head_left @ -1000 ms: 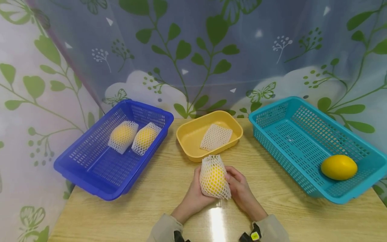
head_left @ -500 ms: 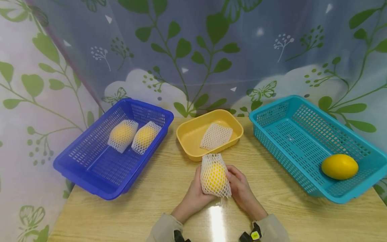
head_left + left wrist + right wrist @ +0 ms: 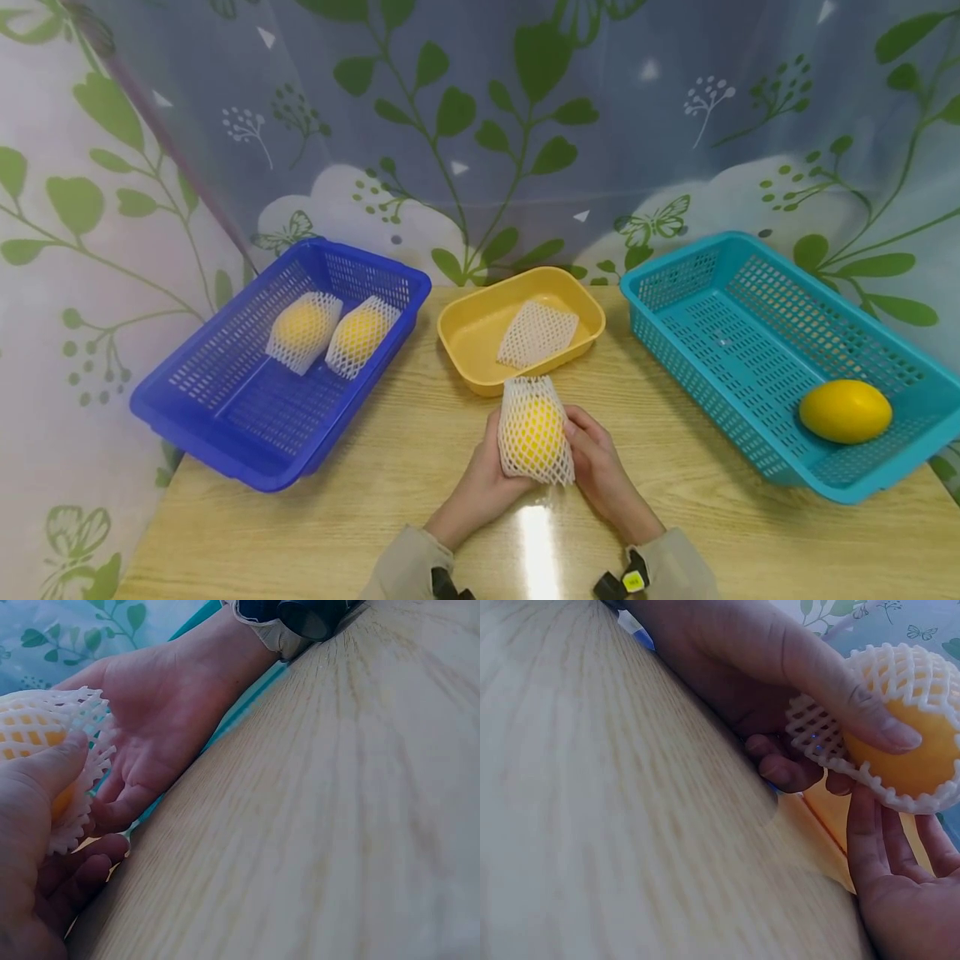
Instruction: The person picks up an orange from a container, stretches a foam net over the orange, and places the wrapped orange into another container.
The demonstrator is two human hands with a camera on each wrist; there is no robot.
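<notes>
A yellow mango (image 3: 911, 754) in a white foam net (image 3: 527, 396) is held between both hands above the table. My left hand (image 3: 483, 471) grips it from the left, its thumb (image 3: 64, 761) across the net and the bare fruit at the open end. From the other side my right hand (image 3: 600, 467) holds the net's edge, with fingertips (image 3: 862, 825) at its rim in the right wrist view. The net's far end stands up, narrowed, beyond the fruit. In the head view the fingers behind the mango are mostly hidden.
A blue basket (image 3: 217, 442) at left holds two netted mangoes (image 3: 303, 329). A yellow tray (image 3: 468, 358) just beyond the hands holds a flat foam net (image 3: 537, 333). In the teal basket (image 3: 675, 358) at right lies one bare mango (image 3: 845, 411).
The hands keep their hold on the netted mango, almost still. The scene shifts slightly as the head view tilts.
</notes>
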